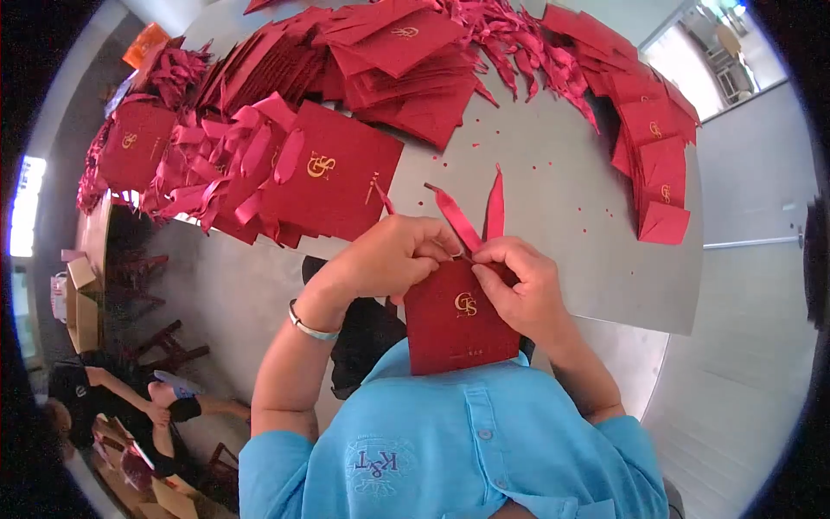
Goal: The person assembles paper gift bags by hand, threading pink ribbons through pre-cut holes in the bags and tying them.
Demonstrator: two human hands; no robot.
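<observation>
A dark red paper gift bag (462,316) with gold lettering stands against my blue shirt, below the table edge. My left hand (402,255), with a bracelet at the wrist, is closed in a pinch at the bag's top edge, on a pink ribbon (458,221). My right hand (523,281) pinches with thumb and forefinger at the same edge, close to the left fingertips. Two ribbon ends stick up beyond my fingers onto the table. The exact spot where ribbon meets paper is partly hidden by the fingers.
On the grey table (536,186) lie ribboned red bags (337,173) at left, stacked bags (398,60) behind, a heap of pink ribbons (527,43) and a row of red bags (648,130) at right. Red scraps dot the tabletop. Another person (130,398) sits at lower left near stools.
</observation>
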